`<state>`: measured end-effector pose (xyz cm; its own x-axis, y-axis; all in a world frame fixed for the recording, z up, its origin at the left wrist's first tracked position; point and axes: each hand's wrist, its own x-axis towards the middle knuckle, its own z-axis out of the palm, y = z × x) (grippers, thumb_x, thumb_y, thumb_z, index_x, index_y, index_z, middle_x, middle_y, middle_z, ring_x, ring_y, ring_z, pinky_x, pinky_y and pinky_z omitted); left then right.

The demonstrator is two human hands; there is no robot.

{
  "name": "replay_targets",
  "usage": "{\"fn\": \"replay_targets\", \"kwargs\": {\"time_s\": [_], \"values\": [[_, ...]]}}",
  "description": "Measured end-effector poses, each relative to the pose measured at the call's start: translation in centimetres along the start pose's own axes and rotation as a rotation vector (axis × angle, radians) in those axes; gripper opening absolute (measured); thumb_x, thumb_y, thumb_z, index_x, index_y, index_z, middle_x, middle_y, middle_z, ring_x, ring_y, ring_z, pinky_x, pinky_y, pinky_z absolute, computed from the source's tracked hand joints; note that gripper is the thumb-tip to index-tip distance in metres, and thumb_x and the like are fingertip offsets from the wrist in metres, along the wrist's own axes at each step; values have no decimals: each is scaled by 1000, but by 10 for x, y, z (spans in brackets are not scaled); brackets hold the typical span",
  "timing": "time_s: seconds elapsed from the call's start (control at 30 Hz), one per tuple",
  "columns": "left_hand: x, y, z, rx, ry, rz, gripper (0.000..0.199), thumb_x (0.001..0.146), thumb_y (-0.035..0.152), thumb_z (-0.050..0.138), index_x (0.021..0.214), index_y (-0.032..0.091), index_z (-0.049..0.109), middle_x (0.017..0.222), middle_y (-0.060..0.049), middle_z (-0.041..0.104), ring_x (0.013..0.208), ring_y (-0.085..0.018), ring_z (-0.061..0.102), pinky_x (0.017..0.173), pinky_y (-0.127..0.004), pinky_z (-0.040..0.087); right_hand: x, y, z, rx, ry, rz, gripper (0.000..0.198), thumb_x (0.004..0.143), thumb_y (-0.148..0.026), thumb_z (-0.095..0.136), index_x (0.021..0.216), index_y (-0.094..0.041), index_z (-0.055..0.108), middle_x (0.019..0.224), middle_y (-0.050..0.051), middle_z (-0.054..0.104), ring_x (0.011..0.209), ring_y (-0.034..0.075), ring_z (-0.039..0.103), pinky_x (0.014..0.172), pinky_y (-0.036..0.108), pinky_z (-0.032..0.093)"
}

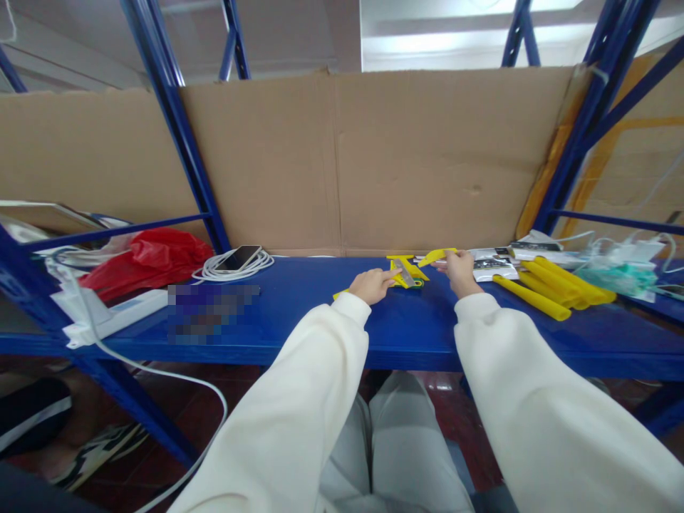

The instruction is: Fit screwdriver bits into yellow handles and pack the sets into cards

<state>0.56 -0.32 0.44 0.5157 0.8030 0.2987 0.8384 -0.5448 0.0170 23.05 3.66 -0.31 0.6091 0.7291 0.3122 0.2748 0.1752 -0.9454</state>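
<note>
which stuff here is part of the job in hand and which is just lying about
Likely in the job:
yellow-and-grey piece, touched by the left hand
yellow strip, in the right hand
probably the yellow tubes nearby

Seemingly just lying about:
phone on the coiled white cable
red bundle

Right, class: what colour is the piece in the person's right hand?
The piece in the right hand is yellow, best seen in the head view.
</note>
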Motion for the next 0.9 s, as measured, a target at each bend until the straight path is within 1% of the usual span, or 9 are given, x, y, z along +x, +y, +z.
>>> {"fn": "replay_targets", "kwargs": {"time_s": [0.1, 0.2, 0.33, 0.37, 0.47, 0.6, 0.73, 0.8, 0.9], "values": [[0, 0, 0, 3, -1, 6, 46, 100, 35, 37, 145, 38, 44, 118, -4, 67, 107, -23, 64, 89, -29, 48, -10, -10, 2, 194, -13, 189, 19, 89, -14, 47, 106, -13, 55, 69, 0, 61, 49, 11, 58, 50, 23, 50], [0, -1, 1, -5, -4, 7, 47, 100, 35, 38, 146, 37, 43, 120, -4, 67, 109, -23, 63, 90, -30, 48, -18, -18, 1, 240, -49, 297, 15, 90, -15, 48, 102, -13, 56, 59, -2, 57, 41, 11, 53, 42, 22, 46], [0, -1, 2, -27, 6, -9, 46, 99, 35, 40, 145, 37, 45, 125, -4, 66, 112, -23, 63, 92, -32, 48, -19, -19, -1, 256, -153, 398, 5, 88, -13, 50, 87, -16, 53, 55, -3, 54, 41, 10, 51, 42, 21, 46], [1, -1, 3, -34, 10, -11, 46, 99, 35, 41, 145, 36, 45, 126, -4, 66, 113, -23, 62, 93, -32, 48, -18, -18, -1, 270, -186, 403, 8, 88, -12, 51, 81, -17, 52, 56, -3, 54, 43, 10, 52, 44, 20, 47], [1, -1, 4, -61, 17, -8, 46, 98, 35, 43, 145, 35, 45, 130, -4, 64, 117, -23, 61, 95, -32, 47, -13, -17, -2, 310, -311, 335, 18, 84, -10, 55, 70, -19, 47, 59, -1, 55, 54, 10, 56, 56, 20, 52], [2, -2, 5, -70, 12, -3, 49, 98, 36, 44, 147, 32, 42, 131, -5, 63, 119, -23, 60, 97, -32, 46, -14, -19, -1, 270, -462, 172, 14, 82, -16, 60, 69, -19, 53, 68, 4, 64, 71, 16, 64, 68, 26, 55], [3, -2, 6, -61, 6, -16, 57, 97, 38, 45, 151, 27, 33, 129, -8, 65, 116, -24, 62, 94, -32, 47, -23, -23, 3, 250, -564, 145, 17, 80, -28, 67, 70, -17, 59, 69, 7, 67, 71, 17, 65, 64, 27, 54], [3, -2, 6, -48, -2, -33, 59, 97, 40, 45, 152, 25, 31, 127, -10, 66, 114, -25, 63, 92, -32, 48, -28, -23, 5, 207, -569, 126, 21, 76, -32, 72, 68, -16, 61, 64, 6, 65, 65, 16, 62, 60, 25, 51], [3, -1, 5, -34, -16, -39, 61, 97, 41, 44, 152, 22, 29, 126, -12, 66, 114, -27, 63, 91, -33, 48, -34, -21, 10, 62, -558, 44, 29, 67, -39, 79, 63, -15, 62, 59, 3, 63, 59, 13, 58, 56, 23, 47]]}}
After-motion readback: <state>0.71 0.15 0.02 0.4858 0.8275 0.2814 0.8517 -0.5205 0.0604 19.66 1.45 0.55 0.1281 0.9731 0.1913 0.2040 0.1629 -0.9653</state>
